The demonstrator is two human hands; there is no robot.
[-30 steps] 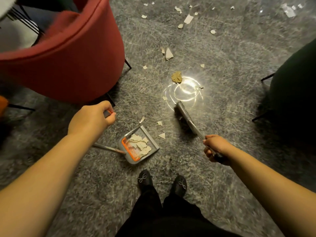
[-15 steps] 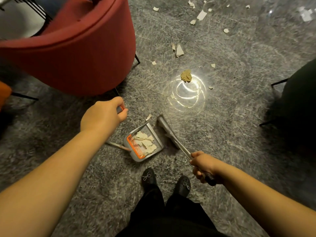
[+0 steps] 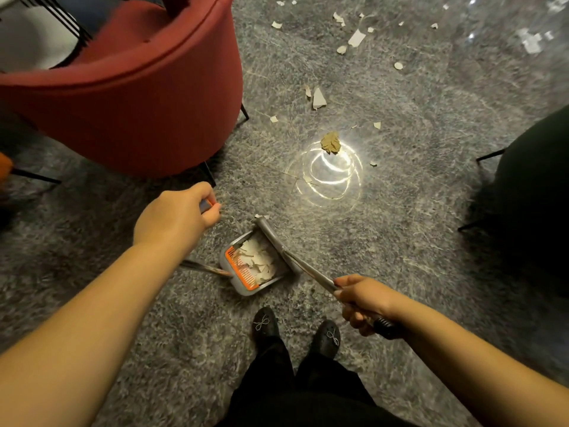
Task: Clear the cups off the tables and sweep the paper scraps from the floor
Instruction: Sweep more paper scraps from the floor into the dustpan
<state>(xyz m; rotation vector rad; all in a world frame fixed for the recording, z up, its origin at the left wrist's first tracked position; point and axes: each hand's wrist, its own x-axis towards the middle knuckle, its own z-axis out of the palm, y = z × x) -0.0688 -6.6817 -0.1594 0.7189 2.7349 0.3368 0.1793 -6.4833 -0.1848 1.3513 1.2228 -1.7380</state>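
My left hand (image 3: 177, 215) grips the top of the dustpan's long handle. The grey dustpan (image 3: 237, 283) with an orange comb sits on the floor in front of my shoes and holds several white paper scraps (image 3: 257, 260). My right hand (image 3: 361, 300) grips the broom handle, and the grey broom head (image 3: 271, 234) lies at the pan's open mouth. One small scrap (image 3: 261, 216) lies just beyond the broom head. A crumpled brown paper ball (image 3: 331, 142) and several white scraps (image 3: 318, 98) lie farther out on the grey floor.
A red round-backed chair (image 3: 132, 97) stands close on the left, its black legs near my left hand. A dark chair (image 3: 535, 192) stands at the right edge. A bright light reflection (image 3: 326, 177) glares on the floor. More scraps (image 3: 355, 37) lie at the far top.
The broom head has swept from beside the light glare toward me to the dustpan's mouth, pushing scraps in. My right hand has pulled back. My left hand keeps holding the pan handle.
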